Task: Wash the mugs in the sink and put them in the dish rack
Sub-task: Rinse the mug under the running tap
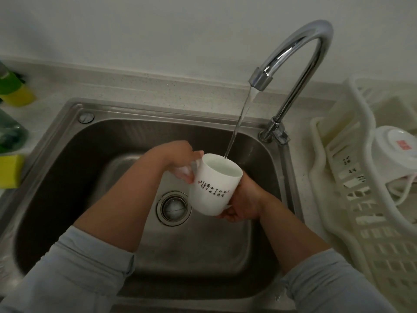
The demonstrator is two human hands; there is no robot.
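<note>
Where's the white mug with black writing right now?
Head view, centre: the white ceramic mug is over the steel sink, gripped by left hand and right hand, under the running chrome faucet.

A chrome faucet point(300, 53) was seen arched over from the back right, with water point(239, 123) let out of its spout. On the speckled counter point(158, 86), far left, a yellow sponge point(10, 170) was laid near a dark green bottle point(11, 132); a green-and-yellow container point(13, 89) was set further back.

Brushed steel sink point(67, 141); chrome tap point(316, 41); glossy, probably ceramic mug point(212, 190).
</note>
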